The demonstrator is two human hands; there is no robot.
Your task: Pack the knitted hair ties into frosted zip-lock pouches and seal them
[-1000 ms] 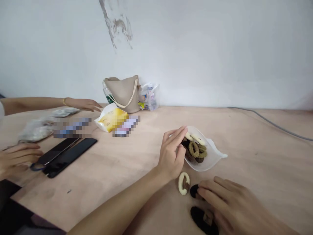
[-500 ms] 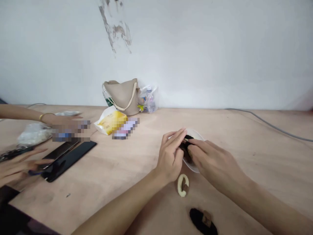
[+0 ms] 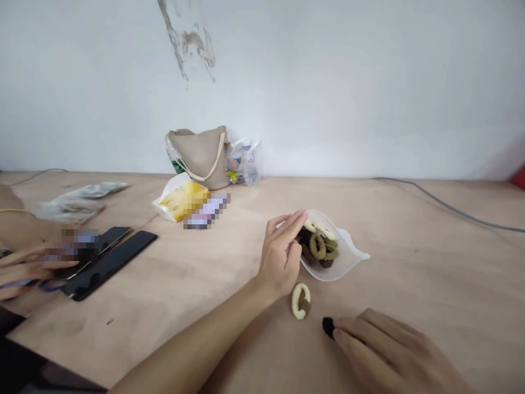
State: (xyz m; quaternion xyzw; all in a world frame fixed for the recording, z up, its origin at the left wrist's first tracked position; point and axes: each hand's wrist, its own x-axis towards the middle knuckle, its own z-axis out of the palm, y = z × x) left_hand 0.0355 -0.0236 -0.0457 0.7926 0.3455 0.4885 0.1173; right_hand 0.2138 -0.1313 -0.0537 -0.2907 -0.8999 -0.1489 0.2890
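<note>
My left hand [image 3: 283, 254] grips the left rim of a translucent whitish pouch [image 3: 348, 254], which lies with its mouth spread. Inside it are several fuzzy hair ties [image 3: 318, 246] in olive, brown, black and cream. Just below the pouch, a cream hair tie [image 3: 301, 301] with a brown piece at its middle lies on the table. My right hand [image 3: 385, 345] is low at the right, fingers closed on a black hair tie [image 3: 328, 327]. Only one end of that tie shows; my fingers cover the rest.
At the left, another person's hands [image 3: 24, 268] work by two dark flat phone-like objects [image 3: 112, 265]. A beige bag [image 3: 200, 153], a plastic bag with a bottle [image 3: 246, 161] and a yellow tissue pack [image 3: 184, 200] stand towards the wall. A grey cable [image 3: 443, 205] runs along the right.
My right hand has left the pouch, moved down towards me and closed on the black hair tie from the table. My left hand stays at the pouch. The other person's hands shifted left.
</note>
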